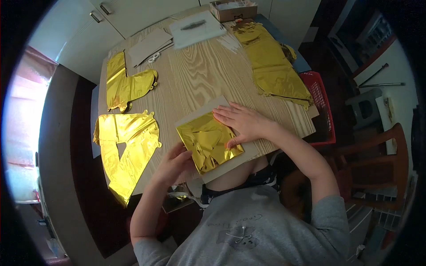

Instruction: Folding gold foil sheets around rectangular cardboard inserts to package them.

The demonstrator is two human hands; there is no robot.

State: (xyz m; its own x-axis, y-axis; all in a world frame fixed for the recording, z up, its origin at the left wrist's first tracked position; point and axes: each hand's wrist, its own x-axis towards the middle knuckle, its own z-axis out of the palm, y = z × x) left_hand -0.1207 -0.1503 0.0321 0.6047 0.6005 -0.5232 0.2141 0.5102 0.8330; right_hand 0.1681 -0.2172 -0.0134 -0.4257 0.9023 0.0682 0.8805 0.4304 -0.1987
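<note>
A gold foil balloon (199, 144), folded into a crinkled square, lies on a grey cardboard sheet (217, 105) at the table's near edge. My right hand (244, 123) rests flat over its right side, fingers stretched toward the far edge and thumb on the foil. At the left edge my left hand (173, 165) is curled, thumb against the foil; its other fingertips are partly hidden. Left of it lies a flat gold foil balloon (128, 144) with a triangular opening. Beyond that is a hook-shaped gold foil balloon (128, 84).
The wood-grain table (195, 80) also bears larger gold foil (275, 66) at far right, stacked cardboard sheets (148, 45), a white ring-shaped item (154, 57), a clear plastic bag (197, 30), white strips (228, 43) and a box (233, 11). A red basket (317, 84) and wooden chair (368, 166) stand right.
</note>
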